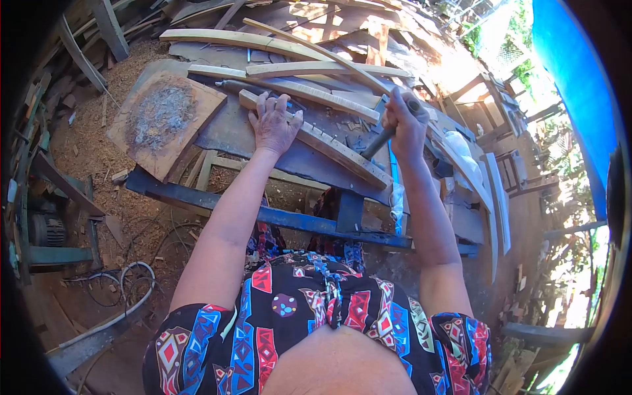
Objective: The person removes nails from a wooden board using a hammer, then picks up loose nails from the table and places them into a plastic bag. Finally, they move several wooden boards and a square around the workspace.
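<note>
My left hand (pixel 273 125) lies over a narrow wooden strip (pixel 339 155), its fingers curled across the far side and the thumb apart. Several thin dark nails (pixel 329 136) stand up along the strip, to the right of that hand. In my right hand (pixel 405 128), closed and raised over the strip's right part, is a thick dark metal bar (pixel 378 143). The bar slants down to the left, with its lower end near the strip; whether it touches cannot be made out. Its rounded upper end shows above my fist.
A worn wooden block (pixel 210 99) with a grey, rough top stands at left. Curved wooden pieces (pixel 289 69) lie across the back of the bench. A blue beam (pixel 296 220) runs along the front. White bags (pixel 457 145) sit at right; cables (pixel 135 283) lie on the shavings-covered ground.
</note>
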The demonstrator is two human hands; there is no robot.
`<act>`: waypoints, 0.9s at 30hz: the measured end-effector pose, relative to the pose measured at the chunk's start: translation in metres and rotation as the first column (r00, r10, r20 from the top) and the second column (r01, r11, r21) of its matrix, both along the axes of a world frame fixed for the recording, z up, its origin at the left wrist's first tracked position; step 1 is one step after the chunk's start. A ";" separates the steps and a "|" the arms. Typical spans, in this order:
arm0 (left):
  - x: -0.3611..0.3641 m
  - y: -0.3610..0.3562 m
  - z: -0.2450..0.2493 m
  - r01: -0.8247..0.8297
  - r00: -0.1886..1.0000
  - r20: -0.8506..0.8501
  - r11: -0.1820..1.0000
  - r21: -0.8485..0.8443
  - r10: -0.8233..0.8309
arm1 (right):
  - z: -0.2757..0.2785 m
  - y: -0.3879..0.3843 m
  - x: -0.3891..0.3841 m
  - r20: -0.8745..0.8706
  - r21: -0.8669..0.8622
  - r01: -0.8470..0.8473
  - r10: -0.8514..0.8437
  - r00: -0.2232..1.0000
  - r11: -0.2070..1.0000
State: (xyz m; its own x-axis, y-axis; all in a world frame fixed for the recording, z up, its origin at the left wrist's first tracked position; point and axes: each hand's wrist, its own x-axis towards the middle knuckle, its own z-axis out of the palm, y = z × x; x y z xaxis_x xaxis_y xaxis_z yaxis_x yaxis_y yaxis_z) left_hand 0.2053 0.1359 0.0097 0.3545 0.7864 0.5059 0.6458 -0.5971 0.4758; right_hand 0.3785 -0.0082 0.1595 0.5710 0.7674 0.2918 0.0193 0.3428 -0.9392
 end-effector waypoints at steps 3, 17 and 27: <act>-0.001 -0.002 0.004 0.006 1.000 0.001 1.000 -0.002 -0.006 | 0.004 0.006 0.003 -0.040 0.050 0.012 -0.010 0.999 0.999; -0.001 -0.001 0.005 -0.002 1.000 -0.011 1.000 -0.031 0.002 | 0.058 0.027 -0.018 0.136 -0.205 -0.066 0.095 0.986 0.977; -0.008 -0.006 0.010 0.090 0.933 0.330 0.980 0.178 -0.145 | 0.048 0.011 -0.014 0.064 -0.025 -0.090 0.092 0.994 0.996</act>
State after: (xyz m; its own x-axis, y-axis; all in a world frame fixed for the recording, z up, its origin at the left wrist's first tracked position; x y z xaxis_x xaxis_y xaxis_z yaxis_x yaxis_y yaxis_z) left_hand 0.1971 0.1301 0.0200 0.2245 0.6501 0.7260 0.3828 -0.7439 0.5478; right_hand 0.3645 0.0030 0.2075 0.4790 0.8220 0.3080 0.0498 0.3249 -0.9445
